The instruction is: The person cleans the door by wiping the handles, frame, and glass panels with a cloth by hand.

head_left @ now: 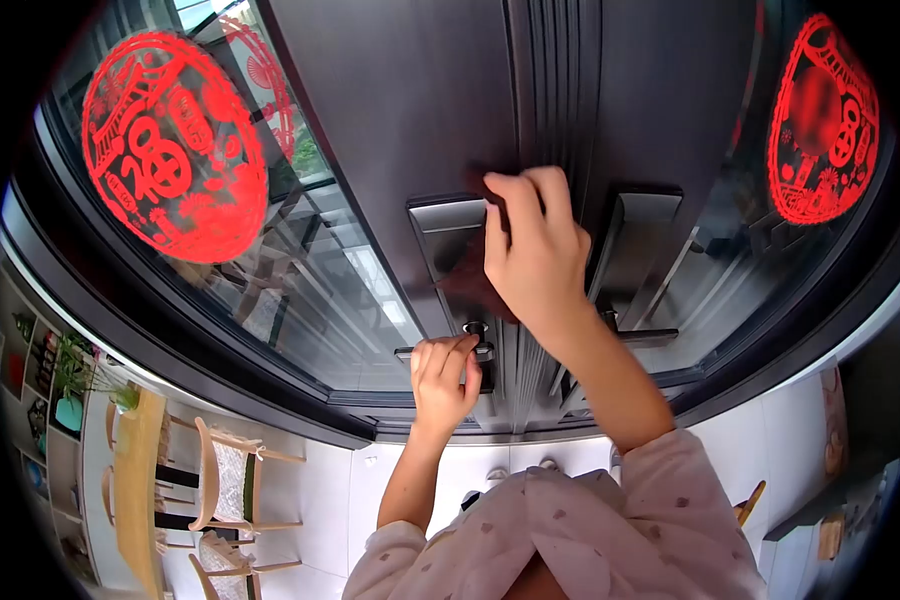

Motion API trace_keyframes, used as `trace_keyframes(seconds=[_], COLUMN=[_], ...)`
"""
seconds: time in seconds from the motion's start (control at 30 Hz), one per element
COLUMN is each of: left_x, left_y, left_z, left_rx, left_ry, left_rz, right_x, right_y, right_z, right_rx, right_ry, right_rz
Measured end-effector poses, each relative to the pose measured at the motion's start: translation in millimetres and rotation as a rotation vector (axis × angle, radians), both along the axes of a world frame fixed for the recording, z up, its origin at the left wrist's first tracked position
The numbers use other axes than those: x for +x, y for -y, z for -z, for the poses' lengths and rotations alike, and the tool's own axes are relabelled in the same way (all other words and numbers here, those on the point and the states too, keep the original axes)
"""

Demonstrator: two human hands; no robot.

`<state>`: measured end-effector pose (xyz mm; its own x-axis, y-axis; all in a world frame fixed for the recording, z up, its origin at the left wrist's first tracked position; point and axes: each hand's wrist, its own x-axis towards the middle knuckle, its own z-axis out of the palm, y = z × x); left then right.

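A dark double door (400,90) with glass panels fills the upper view. My left hand (442,382) is closed round the lever door handle (404,354) on the left leaf, just below a round keyhole. Higher up, my right hand (537,250) has its fingers bent and pinched on a dark red cloth (478,288). The cloth lies against the long handle plate (452,215) and blends into the dark door, so its edges are hard to make out. Beside it, the right leaf carries a matching plate (646,210) and lever (650,338).
Red round paper-cut decorations (175,150) stick to the glass on both sides. At lower left stand a wooden table (138,490) and light wooden chairs (210,475), with a shelf and plants (68,375) behind. Pale floor tiles (320,500) lie below the door.
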<state>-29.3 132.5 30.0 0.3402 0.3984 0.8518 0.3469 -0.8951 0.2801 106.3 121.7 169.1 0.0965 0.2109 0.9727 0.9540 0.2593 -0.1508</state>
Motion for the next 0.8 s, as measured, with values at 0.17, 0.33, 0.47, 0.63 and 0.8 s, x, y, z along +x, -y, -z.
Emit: trace_keyframes(seconds=[0.17,0.33,0.47,0.63,0.8], left_x=[1,-1,2,2,0], left_y=[-3,-3,-4,-6,-3], left_z=[6,11,11,11,6], left_rx=[0.029,0.024,0.053,0.038,0.016], left_ry=[-0.018,-0.028,-0.01,-0.025,-0.051], left_rz=[-0.04,-0.039,-0.048,-0.047,-0.041], right_x=[-9,-9,-8,-12,-7], right_y=[0,0,-12,-2,9], right_z=[107,121,44,65,148], right_rx=[0.025,0.06,0.226,0.125,0.018], right_ry=[-0.221,-0.246,-0.186,-0.237,-0.243], right_rz=[0.023,-0.006,-0.01,0.038,-0.013])
